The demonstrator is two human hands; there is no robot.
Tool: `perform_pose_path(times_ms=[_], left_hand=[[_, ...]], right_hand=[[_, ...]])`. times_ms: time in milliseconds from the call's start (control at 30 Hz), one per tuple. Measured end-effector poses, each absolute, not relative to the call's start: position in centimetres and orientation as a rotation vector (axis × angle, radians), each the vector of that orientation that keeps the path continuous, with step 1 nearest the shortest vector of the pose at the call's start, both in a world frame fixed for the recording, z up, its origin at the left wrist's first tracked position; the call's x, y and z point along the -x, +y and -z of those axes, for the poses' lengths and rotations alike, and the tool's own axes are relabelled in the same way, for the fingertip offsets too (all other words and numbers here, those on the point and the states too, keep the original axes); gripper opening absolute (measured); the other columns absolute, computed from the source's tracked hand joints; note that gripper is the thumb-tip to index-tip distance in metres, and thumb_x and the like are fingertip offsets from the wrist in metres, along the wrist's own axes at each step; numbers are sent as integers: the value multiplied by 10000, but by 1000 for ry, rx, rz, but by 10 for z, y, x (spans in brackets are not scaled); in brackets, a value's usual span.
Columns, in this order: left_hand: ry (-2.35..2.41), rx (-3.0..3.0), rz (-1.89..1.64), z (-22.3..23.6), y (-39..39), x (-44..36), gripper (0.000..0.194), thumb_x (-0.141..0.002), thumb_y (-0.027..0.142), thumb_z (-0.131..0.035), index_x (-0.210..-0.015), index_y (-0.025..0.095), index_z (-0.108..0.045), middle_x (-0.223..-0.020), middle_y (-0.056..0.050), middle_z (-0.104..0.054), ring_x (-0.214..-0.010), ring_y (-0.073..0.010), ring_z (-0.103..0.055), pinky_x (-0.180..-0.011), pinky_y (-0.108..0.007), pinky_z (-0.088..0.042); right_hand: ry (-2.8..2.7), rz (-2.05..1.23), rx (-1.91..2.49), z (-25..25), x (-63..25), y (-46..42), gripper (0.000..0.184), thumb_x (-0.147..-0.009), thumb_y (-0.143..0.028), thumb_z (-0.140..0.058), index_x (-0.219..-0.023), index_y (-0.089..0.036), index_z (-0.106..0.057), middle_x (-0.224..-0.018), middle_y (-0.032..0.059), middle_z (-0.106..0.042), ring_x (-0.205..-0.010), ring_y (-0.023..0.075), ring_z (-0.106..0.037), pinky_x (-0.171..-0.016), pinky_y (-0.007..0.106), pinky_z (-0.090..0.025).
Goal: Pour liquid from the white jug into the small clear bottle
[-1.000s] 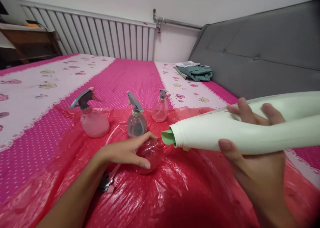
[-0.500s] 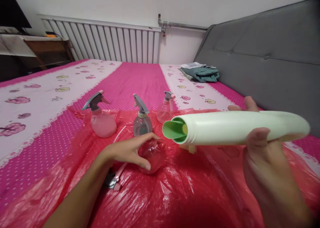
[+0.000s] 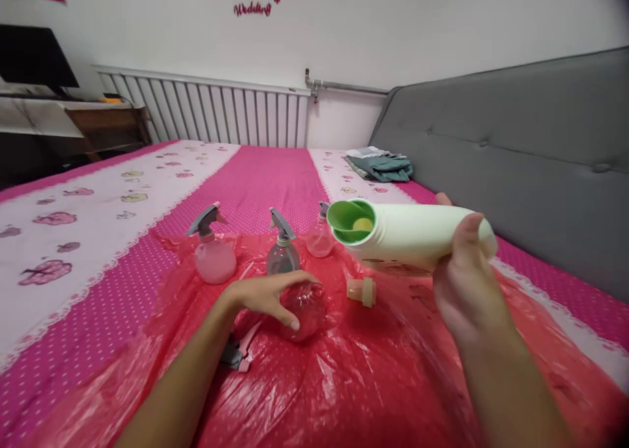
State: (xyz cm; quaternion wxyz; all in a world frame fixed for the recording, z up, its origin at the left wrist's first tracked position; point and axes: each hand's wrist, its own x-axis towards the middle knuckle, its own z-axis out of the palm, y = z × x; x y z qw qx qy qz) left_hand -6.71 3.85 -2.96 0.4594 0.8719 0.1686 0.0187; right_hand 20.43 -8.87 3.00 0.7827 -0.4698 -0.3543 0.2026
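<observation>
My left hand [image 3: 275, 298] is closed around a clear round spray bottle [image 3: 310, 314] without its top, which stands on red plastic sheeting [image 3: 344, 382]. My right hand [image 3: 466, 271] grips a pale green detergent bottle [image 3: 417, 232] tipped on its side in the air. Its green pouring spout [image 3: 346, 220] points left, above and behind the small bottle's mouth; yellowish liquid shows inside. Below the spout lies a pale yellow cap [image 3: 362, 291]. A detached spray head [image 3: 236, 356], grey and pink, lies under my left wrist, partly hidden.
Behind my left hand stand a pink-filled spray bottle [image 3: 215, 261], a grey-topped spray bottle [image 3: 284, 257] and a third spray bottle [image 3: 320, 238]. Folded clothes [image 3: 386, 166] lie by the grey headboard [image 3: 501, 127]. A radiator [image 3: 206, 111] runs along the wall.
My right hand has drawn the detergent bottle left and turned its mouth more toward me, so the yellow liquid and the cap below show more. The view has tilted up. My left hand keeps its hold.
</observation>
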Motion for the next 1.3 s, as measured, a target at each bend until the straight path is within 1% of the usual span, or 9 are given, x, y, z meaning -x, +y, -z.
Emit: perform_pose_path(times_ms=[100,233,400,500,700,800,933,1067,1300], left_hand=[[457,-2142,-48,36,41,68,893,-738,576,-875,-1465,210,-507,-1579,-161,-536,-1482,-373,-487,-1269,-516,-335],[543,-2147,-56,43,42,73,948,-749,572,-858,-1519,196,-452,-1632,-178,-484,-1518,-393,-443,-1285,-532,-313],[513,-2201,-96,40,36,76,764,-782,387,-797,-1459,214,-488,-1548,-133,-567,-1442,-364,-528,-1239,-476,-401],[511,-2205,-102,36,30,74,723,-748,309,-749,-1415,205,-490,-1483,-129,-598,-1392,-351,-567,-1198,-448,-446],[515,-2224,-90,37,31,71,762,-707,348,-729,-1403,165,-478,-1462,-153,-601,-1387,-377,-565,-1191,-434,-449],[572,-2333,-70,34,31,73,802,-757,378,-746,-1478,171,-462,-1546,-153,-569,-1429,-382,-538,-1192,-427,-449],[697,-2475,-30,21,24,73,782,-837,418,-755,-1535,218,-466,-1572,-139,-576,-1390,-364,-593,-1163,-424,-477],[818,-2496,80,4,12,64,838,-806,449,-794,-1544,211,-477,-1599,-160,-550,-1399,-397,-585,-1167,-464,-473],[873,-2454,164,-11,1,49,805,-843,438,-780,-1547,212,-463,-1590,-157,-555,-1392,-378,-589,-1154,-453,-470]], right_hand=[[-696,-466,924,-41,-209,-83,808,-845,-924,-597,-1244,-227,-686,-1260,80,-692,-1301,241,-622,-1055,389,-601],[-616,-493,898,-43,-222,-82,647,-982,-808,-490,-1117,-212,-704,-1211,57,-716,-1203,202,-672,-979,311,-629],[-534,-531,937,-34,-238,-90,607,-1042,-741,-410,-1104,-210,-697,-1130,43,-731,-1176,206,-680,-938,334,-643],[-558,-496,921,-37,-245,-96,623,-1037,-762,-407,-1107,-220,-706,-1124,50,-733,-1199,206,-672,-982,338,-630],[-603,-399,943,-40,-256,-112,676,-953,-840,-500,-1112,-225,-733,-1193,72,-728,-1227,245,-663,-1102,410,-583],[-561,-440,972,-33,-260,-119,769,-861,-921,-544,-1127,-227,-741,-1234,83,-720,-1262,280,-647,-1082,446,-598],[-563,-459,952,-20,-262,-120,791,-851,-919,-568,-1176,-217,-735,-1251,92,-712,-1257,277,-648,-1031,428,-625],[-581,-473,950,3,-269,-113,826,-837,-909,-599,-1247,-202,-717,-1235,106,-709,-1196,291,-669,-981,441,-637],[-596,-553,1022,33,-274,-125,892,-806,-958,-572,-1303,-229,-708,-1215,106,-706,-1204,301,-657,-1024,480,-616]])
